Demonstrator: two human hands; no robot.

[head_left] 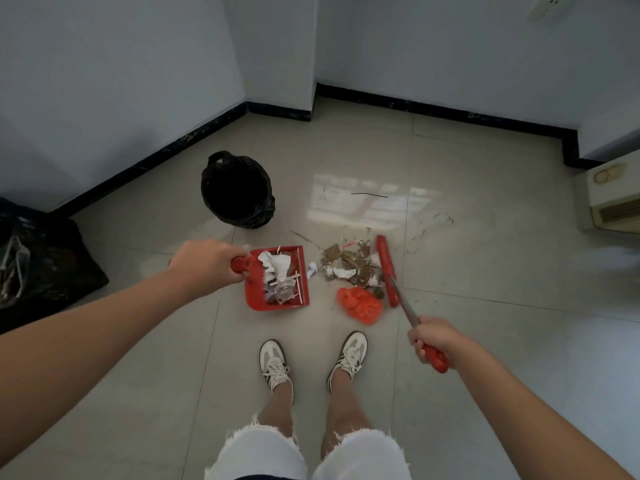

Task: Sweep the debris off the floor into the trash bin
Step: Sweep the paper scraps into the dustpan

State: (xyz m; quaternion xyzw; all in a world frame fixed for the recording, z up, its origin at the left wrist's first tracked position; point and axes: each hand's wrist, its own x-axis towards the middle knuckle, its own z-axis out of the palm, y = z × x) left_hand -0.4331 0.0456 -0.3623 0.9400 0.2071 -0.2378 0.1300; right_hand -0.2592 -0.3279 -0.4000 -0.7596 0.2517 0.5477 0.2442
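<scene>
– Left side?
– Left hand [207, 268] wraps the handle; bin [237, 190] stands beyond it; pan [280, 280] sits half full, mouth facing right.
– And the debris [349, 268]?
– On the floor just right of that mouth — the broom [386, 270] head lies lengthwise along its far side, right hand [429, 341] gripping the shaft. I'd judge a leftward push.

No legible text, label or number anywhere
</scene>
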